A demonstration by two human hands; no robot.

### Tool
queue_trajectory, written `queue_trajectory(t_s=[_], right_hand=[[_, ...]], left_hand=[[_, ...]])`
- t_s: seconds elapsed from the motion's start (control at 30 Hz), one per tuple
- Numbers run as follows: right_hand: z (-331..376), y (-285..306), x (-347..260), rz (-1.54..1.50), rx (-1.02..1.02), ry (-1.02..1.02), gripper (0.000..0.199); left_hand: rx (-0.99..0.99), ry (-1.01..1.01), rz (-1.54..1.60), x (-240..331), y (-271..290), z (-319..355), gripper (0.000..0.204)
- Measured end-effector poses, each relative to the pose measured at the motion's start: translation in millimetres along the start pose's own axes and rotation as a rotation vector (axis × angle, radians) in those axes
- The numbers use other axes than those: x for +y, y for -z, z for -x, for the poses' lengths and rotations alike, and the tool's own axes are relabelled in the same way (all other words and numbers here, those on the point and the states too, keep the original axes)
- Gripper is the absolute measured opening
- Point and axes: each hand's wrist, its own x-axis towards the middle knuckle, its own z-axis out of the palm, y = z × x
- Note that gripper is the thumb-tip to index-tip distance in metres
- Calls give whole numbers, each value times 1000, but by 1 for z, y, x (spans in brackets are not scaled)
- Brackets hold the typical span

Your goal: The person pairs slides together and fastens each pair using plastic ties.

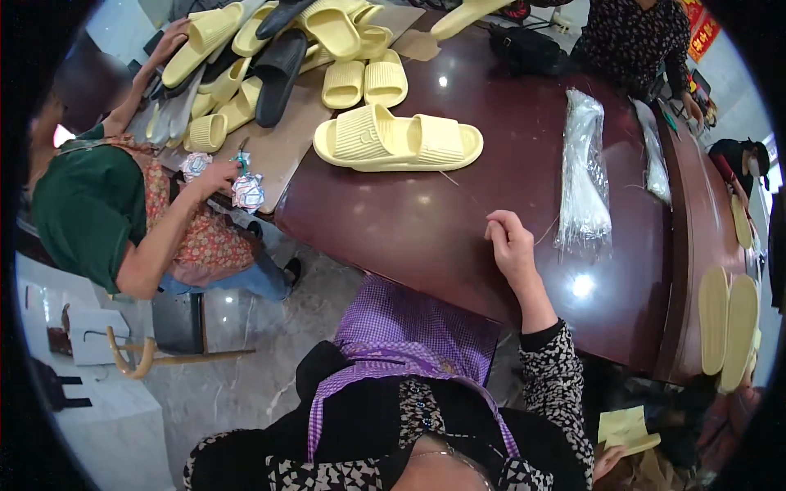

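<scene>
Her right hand (509, 241) is resting on the bench (426, 237), fingers pinched shut on a thin thread (463, 190) near the slippers (399, 139); left hand unseen.

I count two pale yellow slippers (399, 140) lying together in the middle of my table (458, 237). Two more yellow ones (365, 83) sit side by side just above them. At the upper left there is one big heap of slippers (246, 61), too many to count. Two clear bags (584, 172) lie at the right. I see one hand (512, 245) of mine.
</scene>
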Motion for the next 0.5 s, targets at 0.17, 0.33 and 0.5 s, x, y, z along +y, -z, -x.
queue_trajectory(t_s=[0.17,0.33,0.5], right_hand=[[-6,0,0,-50,16,-111,9],[-53,-5,3,-121,63,-119,10],[-110,-34,39,-10,65,-268,16]], left_hand=[[-76,-94,320,17,90,-68,20],[-147,-176,642,107,233,-205,21],[-167,-198,725,148,261,-249,22]])
